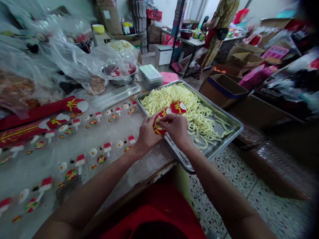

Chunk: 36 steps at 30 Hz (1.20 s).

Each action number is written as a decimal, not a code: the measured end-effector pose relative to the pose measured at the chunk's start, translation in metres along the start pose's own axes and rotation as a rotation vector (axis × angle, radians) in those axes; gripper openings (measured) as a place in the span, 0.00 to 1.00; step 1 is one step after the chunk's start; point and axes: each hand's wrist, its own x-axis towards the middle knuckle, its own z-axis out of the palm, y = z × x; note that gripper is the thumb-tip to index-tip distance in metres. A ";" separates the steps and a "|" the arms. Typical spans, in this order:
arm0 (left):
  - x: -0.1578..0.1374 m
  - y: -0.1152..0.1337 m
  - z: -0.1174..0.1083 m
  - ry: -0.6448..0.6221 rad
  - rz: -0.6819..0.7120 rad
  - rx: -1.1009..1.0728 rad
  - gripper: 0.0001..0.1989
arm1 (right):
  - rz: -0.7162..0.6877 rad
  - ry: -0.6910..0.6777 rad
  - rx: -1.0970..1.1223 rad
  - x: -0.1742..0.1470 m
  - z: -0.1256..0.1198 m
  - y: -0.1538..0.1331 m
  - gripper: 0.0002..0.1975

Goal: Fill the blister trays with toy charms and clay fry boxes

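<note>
My left hand [146,134] is closed around a small red fry carton [159,131] with yellow markings, over the near left edge of a metal tray [224,141]. Fingertips of my right hand [178,128] pinch together at the carton's opening, where something pale yellow shows; whether they grip it is hard to make out. Pale yellow toy-like fries [171,93] are heaped in the tray. On the heap, just beyond my hands, lies more red carton card [178,107] with a white rounded end.
Clear packs with small toy foods [80,162] cover the table to the left. Stacked red cartons [27,131], plastic bags [72,63] and a metal bowl [119,74] lie behind. Cardboard boxes [224,88] stand at right; a person [216,30] is by a far table.
</note>
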 end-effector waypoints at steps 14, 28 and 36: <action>0.018 -0.003 -0.043 -0.425 -0.404 -1.064 0.31 | -0.361 -0.296 0.248 0.018 -0.036 -0.010 0.15; 0.013 0.027 -0.028 -0.317 -0.629 -1.133 0.25 | -0.426 -0.127 0.438 0.005 -0.020 0.025 0.14; 0.014 0.020 -0.014 -0.234 -0.613 -1.131 0.25 | -0.427 0.028 0.329 -0.008 -0.024 0.015 0.07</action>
